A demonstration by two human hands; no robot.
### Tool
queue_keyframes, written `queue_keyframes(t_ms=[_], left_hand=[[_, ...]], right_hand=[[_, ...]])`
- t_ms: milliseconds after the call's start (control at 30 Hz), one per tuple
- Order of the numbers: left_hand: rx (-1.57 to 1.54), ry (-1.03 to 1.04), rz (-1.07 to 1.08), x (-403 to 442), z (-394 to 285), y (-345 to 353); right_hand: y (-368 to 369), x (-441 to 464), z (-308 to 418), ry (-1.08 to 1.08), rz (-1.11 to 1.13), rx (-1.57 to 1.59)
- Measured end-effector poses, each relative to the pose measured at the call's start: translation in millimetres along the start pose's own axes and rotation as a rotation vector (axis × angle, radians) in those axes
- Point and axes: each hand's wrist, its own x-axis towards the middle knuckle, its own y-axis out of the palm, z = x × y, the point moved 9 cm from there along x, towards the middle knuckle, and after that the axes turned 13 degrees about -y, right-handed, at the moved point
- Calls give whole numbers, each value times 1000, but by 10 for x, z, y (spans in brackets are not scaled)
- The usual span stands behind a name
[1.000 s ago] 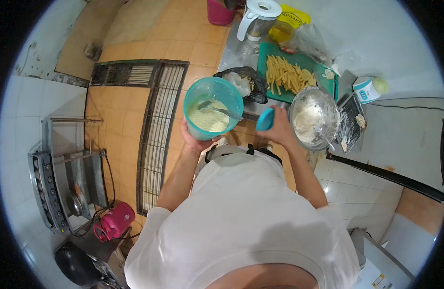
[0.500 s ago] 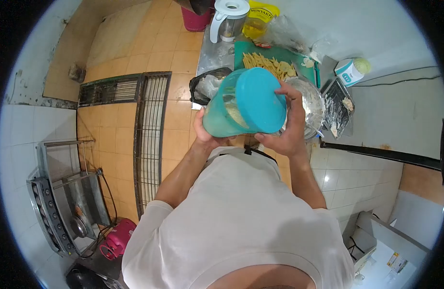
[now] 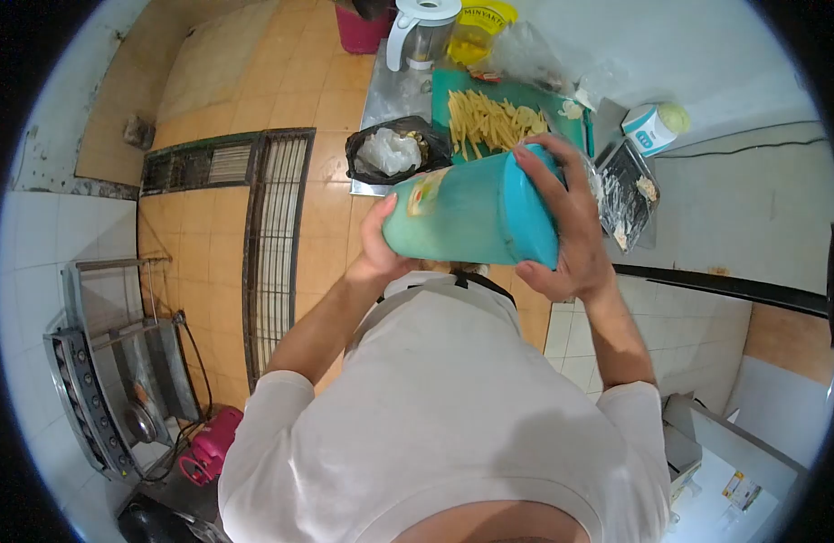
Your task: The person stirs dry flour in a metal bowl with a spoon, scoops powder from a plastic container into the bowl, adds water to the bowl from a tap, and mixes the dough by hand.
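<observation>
A translucent teal plastic canister (image 3: pixel 453 219) lies tilted on its side in front of my chest, held between both hands. Its blue lid (image 3: pixel 533 206) faces right and is on. My left hand (image 3: pixel 381 242) is wrapped round the canister's bottom end, near a small label. Over the lid curl the fingers of my right hand (image 3: pixel 571 217), the thumb at its lower edge. What is inside the canister is hard to make out. Just beyond it, cut potato strips (image 3: pixel 491 119) lie on a green cutting board (image 3: pixel 442 89).
A black plastic bag (image 3: pixel 352 161) sits at the counter's near left corner. Behind stand a blender jug (image 3: pixel 426 41) and a yellow oil pouch (image 3: pixel 476 38). To the right are a plastic-covered tray (image 3: pixel 623 204) and a white-and-blue tub (image 3: pixel 646 129). A metal stove (image 3: pixel 91 403) stands far left.
The canister has turned from lid facing up toward me to lying more sideways, lid to the right. My right hand has shifted right with the lid. The bowl is now hidden behind them.
</observation>
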Motion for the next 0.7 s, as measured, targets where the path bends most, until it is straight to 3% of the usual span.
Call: queue_keyframes(t_ms=[133,233,433,533,700], left_hand=[[-115,-280,198,-90,240,94],[-56,-265,21,-136,231,148],[-244,-119,169,-148,308,189],[-161,109,-88,-123,153,26],[-30,280,1,-172,-60,82]], right_hand=[[-77,93,198,-168,73,-20],[-106,126,118,-86,87,53],[-117,309,149,-48,111,78],[-109,313,177,47,37,59],[-101,336,340,88,24,-9]])
